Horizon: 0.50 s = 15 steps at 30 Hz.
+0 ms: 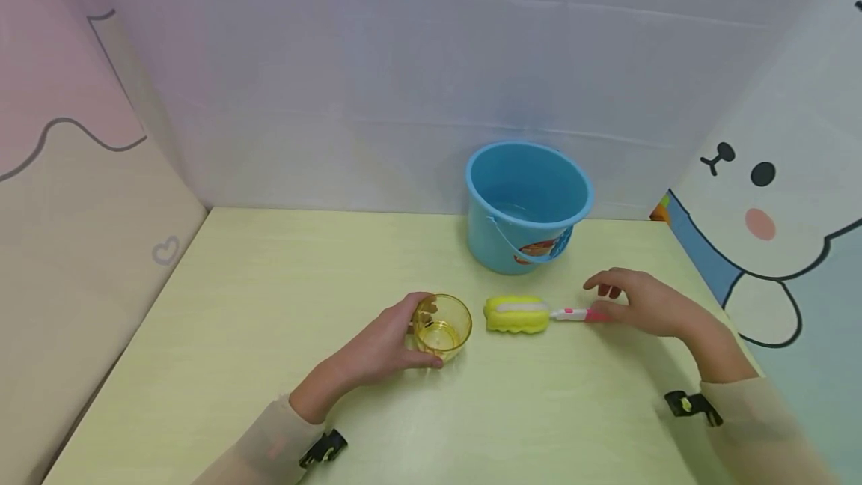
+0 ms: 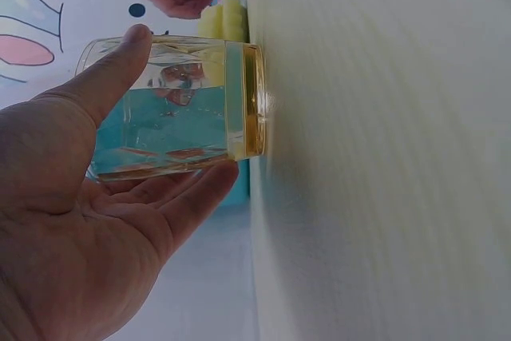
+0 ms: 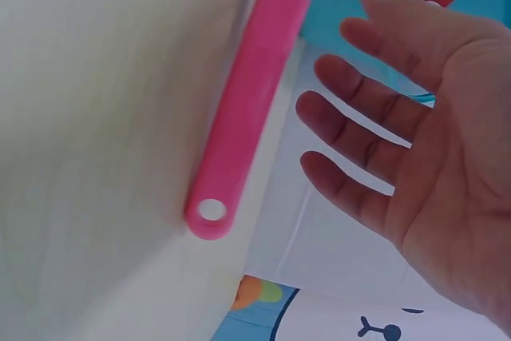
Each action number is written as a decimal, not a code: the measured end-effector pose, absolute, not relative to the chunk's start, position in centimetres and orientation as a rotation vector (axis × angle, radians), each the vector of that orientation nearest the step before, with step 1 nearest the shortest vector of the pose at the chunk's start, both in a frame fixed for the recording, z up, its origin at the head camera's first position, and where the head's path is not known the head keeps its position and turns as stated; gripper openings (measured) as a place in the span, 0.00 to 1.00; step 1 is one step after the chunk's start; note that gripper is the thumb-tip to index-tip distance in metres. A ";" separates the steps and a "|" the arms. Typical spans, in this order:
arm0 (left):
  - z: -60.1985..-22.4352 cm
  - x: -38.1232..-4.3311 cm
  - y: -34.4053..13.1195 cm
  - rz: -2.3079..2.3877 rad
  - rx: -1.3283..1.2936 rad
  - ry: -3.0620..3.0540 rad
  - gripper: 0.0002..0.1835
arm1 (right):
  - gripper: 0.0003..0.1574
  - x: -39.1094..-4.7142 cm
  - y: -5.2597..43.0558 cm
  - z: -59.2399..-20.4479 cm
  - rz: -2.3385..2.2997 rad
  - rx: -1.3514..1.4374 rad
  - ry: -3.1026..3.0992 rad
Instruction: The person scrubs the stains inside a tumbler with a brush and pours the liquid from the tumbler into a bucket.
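My left hand [image 1: 387,343] holds a clear amber glass cup [image 1: 441,326], thumb on one side and fingers on the other. In the left wrist view the glass cup [image 2: 180,109] stands upright with its base at the tabletop. Right of it lies a cup brush with a yellow sponge head [image 1: 517,314] and a white and pink handle. Over the end of that handle hovers my right hand [image 1: 643,304], its fingers loosely bent and holding nothing. The right wrist view shows the pink brush handle [image 3: 249,109] apart from the fingers of the right hand [image 3: 423,117].
A blue bucket [image 1: 488,227] stands behind the brush, its handle hanging down at the front. The pale yellow tabletop [image 1: 269,283] meets a white backdrop [image 1: 337,96] at the rear. Printed panels with cartoon drawings rise at the left and right.
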<state>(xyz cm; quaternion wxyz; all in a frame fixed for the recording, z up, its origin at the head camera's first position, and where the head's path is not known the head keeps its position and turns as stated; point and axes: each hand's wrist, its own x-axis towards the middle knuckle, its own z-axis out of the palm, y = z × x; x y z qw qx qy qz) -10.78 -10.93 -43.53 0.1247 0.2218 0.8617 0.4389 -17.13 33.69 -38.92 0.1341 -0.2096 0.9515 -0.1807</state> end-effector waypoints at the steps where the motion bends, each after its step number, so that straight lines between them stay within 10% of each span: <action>1: -43.6 -10.8 -10.9 1.281 0.646 2.510 0.52 | 0.25 -17.2 33.7 -38.6 -0.540 -0.619 2.776; 15: -43.9 -10.8 -11.0 1.289 0.654 2.514 0.52 | 0.31 -18.8 32.6 -34.7 -0.813 -0.617 3.009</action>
